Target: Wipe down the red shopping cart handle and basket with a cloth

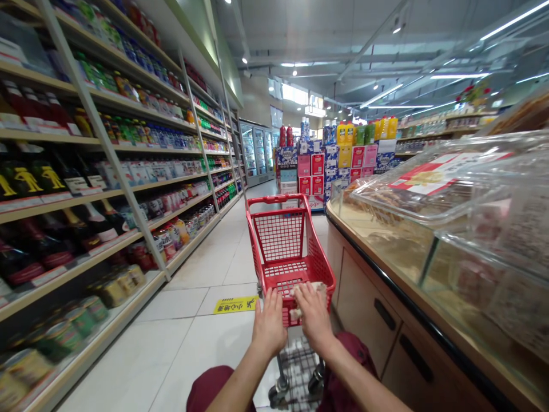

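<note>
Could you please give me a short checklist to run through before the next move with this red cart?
1. Left grip at the near edge of the cart: ok; how firmly it holds, cannot tell.
2. Right grip at that edge: ok, though a pale item shows beneath it.
3. Cart upright: ok.
4. Room on the right: not ok, as the wooden counter stands close beside.
5. Floor dry: cannot tell; a yellow label lies left of the cart.
6. Way straight ahead: not ok, with stacked boxes farther along.

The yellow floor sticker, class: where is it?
In the head view, the yellow sticker lies on white floor tiles, just left of the red cart.
</note>
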`<state>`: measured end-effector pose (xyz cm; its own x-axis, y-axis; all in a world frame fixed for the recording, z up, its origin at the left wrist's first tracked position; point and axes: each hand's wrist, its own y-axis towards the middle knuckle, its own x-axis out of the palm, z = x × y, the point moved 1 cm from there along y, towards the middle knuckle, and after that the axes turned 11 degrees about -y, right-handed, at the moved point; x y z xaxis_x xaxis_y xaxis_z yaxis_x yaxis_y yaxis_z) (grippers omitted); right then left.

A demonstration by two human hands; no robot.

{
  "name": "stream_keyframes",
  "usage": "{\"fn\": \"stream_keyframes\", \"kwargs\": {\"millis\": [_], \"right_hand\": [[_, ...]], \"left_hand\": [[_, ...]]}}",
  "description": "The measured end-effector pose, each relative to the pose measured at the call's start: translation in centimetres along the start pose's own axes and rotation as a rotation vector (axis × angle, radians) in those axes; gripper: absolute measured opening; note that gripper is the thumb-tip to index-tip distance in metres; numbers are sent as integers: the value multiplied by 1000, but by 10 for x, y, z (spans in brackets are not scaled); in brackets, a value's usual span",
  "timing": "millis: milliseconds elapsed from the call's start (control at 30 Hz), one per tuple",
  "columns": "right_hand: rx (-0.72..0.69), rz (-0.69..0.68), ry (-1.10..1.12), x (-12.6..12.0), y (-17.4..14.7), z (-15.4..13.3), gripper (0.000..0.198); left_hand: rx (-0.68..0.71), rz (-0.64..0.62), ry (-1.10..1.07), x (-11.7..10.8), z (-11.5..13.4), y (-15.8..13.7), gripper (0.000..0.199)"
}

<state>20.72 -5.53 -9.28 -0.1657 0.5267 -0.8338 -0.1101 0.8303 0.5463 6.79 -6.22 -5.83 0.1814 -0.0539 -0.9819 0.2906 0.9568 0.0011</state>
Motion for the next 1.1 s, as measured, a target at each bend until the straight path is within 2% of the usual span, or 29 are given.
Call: {"fn": "stream_keyframes", "kwargs": {"millis": [67, 133, 267, 333, 467, 533, 667, 733, 933, 1100], "right_hand": [[-103, 3, 36, 3, -3, -12, 53], [-113, -10, 23, 2, -3, -5, 54], [110, -10, -100, -6, 0, 36, 51], [142, 6, -115, -5, -1, 37, 49], [-63, 56, -32, 3, -10, 2, 55], [-116, 68, -20, 4, -11, -2, 57], [85, 74, -101, -1, -9, 30, 50], [150, 71, -125, -3, -9, 37, 48], [-88, 14, -55, -1, -13, 6, 65], [151, 49, -98, -4, -8, 29, 50]], "left_hand": [[2, -6, 9, -1, 0, -1, 75], [3, -6, 7, -2, 0, -2, 75], [-9, -8, 3, -4, 0, -3, 78], [-18, -12, 4, -4, 2, -2, 78], [-20, -3, 1, -3, 2, -2, 75], [-15, 5, 2, -3, 0, -2, 75], [-5, 5, -5, -2, -3, -3, 77], [-12, 5, -9, -2, -3, -2, 77], [-9, 15, -5, -1, -2, -3, 73], [-19, 25, -3, 1, -3, -3, 75]]}}
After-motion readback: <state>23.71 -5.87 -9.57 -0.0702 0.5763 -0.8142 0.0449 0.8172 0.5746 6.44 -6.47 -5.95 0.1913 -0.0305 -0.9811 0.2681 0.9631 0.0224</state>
